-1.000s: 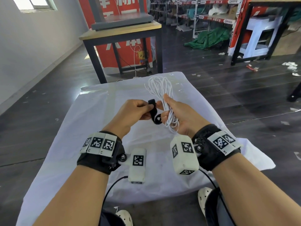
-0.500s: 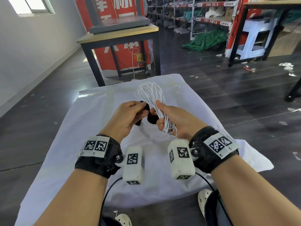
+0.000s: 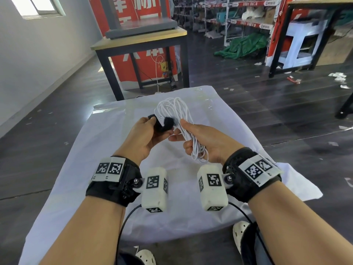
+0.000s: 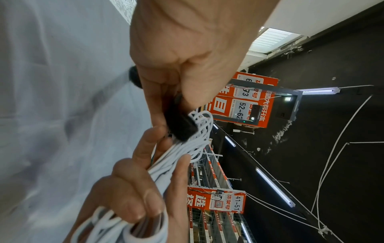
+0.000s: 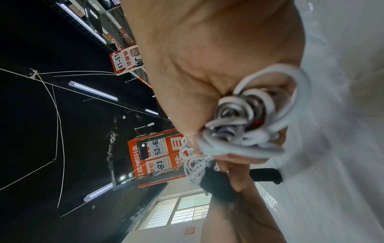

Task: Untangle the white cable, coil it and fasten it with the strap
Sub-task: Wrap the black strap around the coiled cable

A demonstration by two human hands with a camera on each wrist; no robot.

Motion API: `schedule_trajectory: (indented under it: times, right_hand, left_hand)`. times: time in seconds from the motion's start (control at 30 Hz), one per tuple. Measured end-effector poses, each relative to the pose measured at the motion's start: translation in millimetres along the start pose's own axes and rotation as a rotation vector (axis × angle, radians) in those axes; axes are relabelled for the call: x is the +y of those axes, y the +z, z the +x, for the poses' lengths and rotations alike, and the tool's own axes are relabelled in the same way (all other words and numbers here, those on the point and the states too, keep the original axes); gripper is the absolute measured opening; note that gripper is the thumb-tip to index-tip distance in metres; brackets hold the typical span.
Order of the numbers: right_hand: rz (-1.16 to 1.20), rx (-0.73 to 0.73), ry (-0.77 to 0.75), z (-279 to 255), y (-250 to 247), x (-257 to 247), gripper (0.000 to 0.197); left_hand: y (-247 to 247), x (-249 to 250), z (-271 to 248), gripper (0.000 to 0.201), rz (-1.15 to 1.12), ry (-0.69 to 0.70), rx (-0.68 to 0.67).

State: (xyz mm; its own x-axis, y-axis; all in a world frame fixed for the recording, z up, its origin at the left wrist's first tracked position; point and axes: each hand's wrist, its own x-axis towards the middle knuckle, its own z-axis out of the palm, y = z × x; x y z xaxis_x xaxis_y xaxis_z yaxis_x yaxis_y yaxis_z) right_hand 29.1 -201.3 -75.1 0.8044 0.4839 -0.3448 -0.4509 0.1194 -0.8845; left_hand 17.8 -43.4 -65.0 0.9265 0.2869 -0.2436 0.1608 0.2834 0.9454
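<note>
Midair above white cloth-covered table (image 3: 80, 169): right hand (image 3: 206, 142) fisted tight around coiled thin white cable (image 3: 175, 111), left hand (image 3: 145, 134) pinching black fabric fastening strap (image 3: 166, 124) with thumb and fingers, strap touching the coil's middle.

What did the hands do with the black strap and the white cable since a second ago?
The left hand has turned the black strap: a second ago it hung down beside the coil, now it curls up against the white cable, its free end near the loops. It is not yet closed round the bundle. The right hand still grips the coiled cable, and both hands stay above the white cloth.
</note>
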Motion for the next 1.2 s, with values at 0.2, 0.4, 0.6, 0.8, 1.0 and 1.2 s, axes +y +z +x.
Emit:
schedule_trajectory:
  times: [0.2,0.4,0.6,0.8,1.0,1.2]
  right_hand:
    - [0.021,0.064,-0.027,4,-1,0,0.035]
    - [0.058,0.077,-0.015,5,-5,1,0.040]
    - [0.065,0.069,-0.020,4,-3,-1,0.036]
    - [0.078,0.027,-0.036,4,-1,-1,0.043]
    - [0.124,-0.053,-0.065,1,0,-2,0.037]
    - [0.081,-0.042,-0.077,3,1,0,0.045]
  left_hand:
    - [-1,1,0,0.034,0.162,0.055,-0.124]
    - [-3,-5,3,0.050,0.582,0.100,-0.139]
    - [-2,-6,4,0.043,0.520,0.114,-0.098]
    - [-6,-6,2,0.033,0.606,0.226,0.054]
    - [-5,-7,5,0.019,0.585,0.217,-0.048]
    - [-12,-4,13,0.015,0.442,0.184,0.022]
